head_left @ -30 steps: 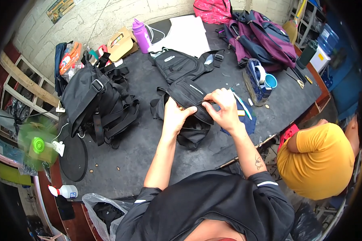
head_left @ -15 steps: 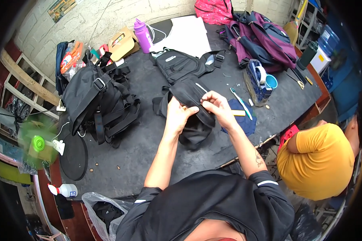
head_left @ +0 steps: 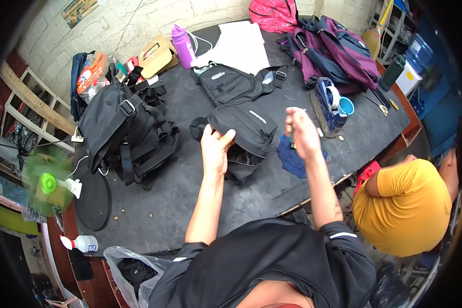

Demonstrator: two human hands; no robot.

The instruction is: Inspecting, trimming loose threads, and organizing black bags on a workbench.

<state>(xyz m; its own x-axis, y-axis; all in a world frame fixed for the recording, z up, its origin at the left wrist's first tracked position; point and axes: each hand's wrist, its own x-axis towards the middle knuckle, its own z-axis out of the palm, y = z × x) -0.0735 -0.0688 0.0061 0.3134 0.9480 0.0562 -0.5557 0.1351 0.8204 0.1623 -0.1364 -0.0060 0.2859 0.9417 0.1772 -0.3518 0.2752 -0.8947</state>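
- Since the earlier frame, my right hand (head_left: 303,134) has lifted off the small black bag (head_left: 244,134) and now hangs in the air to its right, above a blue cloth (head_left: 295,160); my left hand (head_left: 215,149) has stayed on the bag.
- Left hand: fingers curled over the bag's near left edge, gripping the fabric, thumb on top.
- Right hand: loosely closed, with something thin and greenish poking out below the fingers. I cannot tell what it is, or how firmly I hold it.
- The bag lies in the middle of the frame on the dark table (head_left: 190,190), flap up, a strap loop sticking out at its left end. A second small black bag (head_left: 228,84) lies just above it, touching or nearly so.
- I judge the bag soft and light: it sags where I pinch it, so it would fold if lifted by one corner. The strap loop or the stitched seam along the top would give the firmest hold.
- Left of centre sits a big black backpack (head_left: 123,128), straps spread out. A purple backpack (head_left: 339,51) lies at upper right, with a purple bottle (head_left: 182,46) and white paper (head_left: 241,46) along the top.
- At right, another person in a yellow shirt (head_left: 405,205) is crouched below the table edge.
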